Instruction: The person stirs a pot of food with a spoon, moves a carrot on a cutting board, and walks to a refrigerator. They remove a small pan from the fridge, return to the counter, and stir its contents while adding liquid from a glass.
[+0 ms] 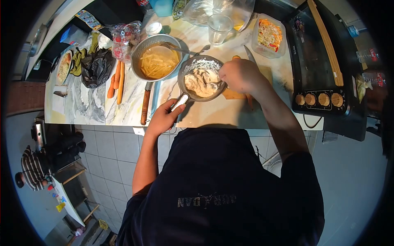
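Left grip (164, 119) holds a pan (198, 98) of creamy mixture (198, 84), right grip (240, 76) a spoon (215, 85) dipped in it.

No readable text, shirt lettering (207, 201) unclear

A kitchen, with marble-look counter (96, 107), oven (318, 57), saucepans (157, 41).

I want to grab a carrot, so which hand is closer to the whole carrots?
Left. Your left hand, on the pan handle, is just right of the carrots; your right hand, at the pan's far side, is farther right.
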